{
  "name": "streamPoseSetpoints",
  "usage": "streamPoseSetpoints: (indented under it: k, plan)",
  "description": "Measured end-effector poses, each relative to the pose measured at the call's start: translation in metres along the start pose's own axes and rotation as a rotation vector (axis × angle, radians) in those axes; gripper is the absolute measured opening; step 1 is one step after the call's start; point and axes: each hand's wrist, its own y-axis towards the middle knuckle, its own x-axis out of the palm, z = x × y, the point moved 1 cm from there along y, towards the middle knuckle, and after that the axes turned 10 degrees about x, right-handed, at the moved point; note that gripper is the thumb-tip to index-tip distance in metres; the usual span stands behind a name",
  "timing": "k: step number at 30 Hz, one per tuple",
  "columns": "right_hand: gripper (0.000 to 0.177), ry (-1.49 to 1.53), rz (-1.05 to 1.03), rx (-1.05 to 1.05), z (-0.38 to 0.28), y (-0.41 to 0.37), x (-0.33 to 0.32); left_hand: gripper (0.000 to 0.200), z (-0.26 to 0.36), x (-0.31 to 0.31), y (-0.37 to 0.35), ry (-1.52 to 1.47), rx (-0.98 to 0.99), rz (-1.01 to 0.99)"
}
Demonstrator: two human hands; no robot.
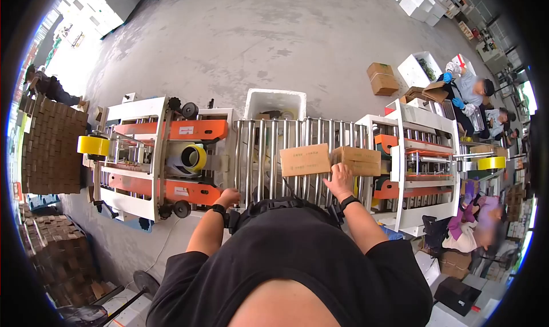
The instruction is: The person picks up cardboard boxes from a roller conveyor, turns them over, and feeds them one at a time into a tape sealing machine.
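Head view, items as found at the roller conveyor (273,161):

Item: 2 cardboard cartons. The left carton (305,160) is laid flat across the rollers, printed face up, apparently so that its weight is spread over several of them. The right carton (357,162) is set just beside it, nearer the right machine (420,118); whether the 2 cartons touch cannot be told.

Item: right hand (341,181). Its fingertips are laid at the near left corner of the right carton, close to the gap between the cartons. Thumb and fingers are held apart, not wrapped round anything; the carton is borne by the rollers, so no lifting grip seems needed.

Item: left hand (229,197). It is held low beside the near end of the left machine (162,167), with no carton under it, perhaps as a rest. Whether its fingers are clamped on the frame cannot be told.

Item: 2 machines, 1 at each end of the conveyor, each fitted with orange guides, presumably set in line with the rollers so that cartons can be slid across.

Item: loose tape roll (201,157), laid on the left machine between its guides, seemingly for easy reach.

Item: white foam box (274,98), stood against the conveyor's far side.
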Motion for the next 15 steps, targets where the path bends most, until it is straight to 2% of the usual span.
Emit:
streamPoseSetpoints:
  k: [1,2,3,5,6,8,11,12,13,15]
  plan:
    - [0.046,-0.04,0.026,-0.069,-0.007,0.002,-0.003,0.012,-0.001,0.001,-0.001,0.028,0.02,0.018]
    - [0.067,-0.085,-0.043,-0.084,-0.002,0.006,0.007,0.013,-0.001,0.003,-0.003,0.056,0.039,0.037]
    - [0.073,-0.043,-0.06,-0.081,-0.002,0.011,0.007,0.014,-0.002,0.003,-0.003,0.048,0.045,0.043]
    - [0.083,0.039,-0.099,-0.084,-0.01,0.024,0.0,0.015,-0.015,0.007,-0.001,-0.004,0.167,-0.01]
    - [0.098,0.136,-0.188,-0.038,-0.012,0.033,0.009,0.014,-0.041,0.008,0.013,-0.044,0.285,-0.07]
    - [0.101,0.075,-0.18,-0.144,-0.032,0.049,0.005,0.009,0.017,0.011,-0.028,-0.285,-0.053,0.036]
    - [0.104,-0.158,-0.231,-0.355,-0.078,0.066,-0.01,0.009,0.032,0.019,-0.048,-0.3,-0.122,0.215]
    - [0.104,-0.254,-0.267,-0.442,-0.091,0.071,-0.01,0.011,0.007,0.026,-0.039,-0.456,-0.143,0.205]
    - [0.104,-0.352,-0.298,-0.531,-0.101,0.075,-0.008,0.01,0.008,0.028,-0.045,-0.441,-0.166,0.239]
    - [0.104,-0.44,-0.354,-0.581,-0.114,0.084,0.012,0.01,0.025,0.03,-0.064,-0.416,-0.211,0.308]
